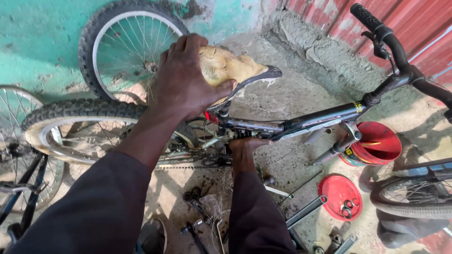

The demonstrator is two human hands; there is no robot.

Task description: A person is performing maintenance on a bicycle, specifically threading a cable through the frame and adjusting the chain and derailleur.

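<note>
A black bicycle [301,123] is shown lying across the middle of the scene, its handlebar [383,37] raised at the far right and its rear wheel [70,127] at the left. The left hand [188,80] is laid over the worn saddle [230,68], whose torn cover exposes yellowish padding; the fingers are curled over the far edge and the thumb is pressed along the near side, so that the saddle is gripped. The right hand [245,148] is placed just below the frame, near the seat tube and the crank; its fingers are bent against the underside of the frame, but whether anything is held in it cannot be told. A chain [188,166] is seen running to the left of this hand.

A second wheel [127,47] is leaned against the green wall [37,42] at the far left, and part of another bicycle [19,169] is visible at the left edge. To the right of the frame a red bucket [381,143] is tilted on the concrete floor [292,99], with a red lid [340,196] lying nearer, a few small rings resting on it. Metal tubes [306,211] and small parts [197,211] are scattered on the floor near the forearms. A further tyre [414,195] is seen at the near right.
</note>
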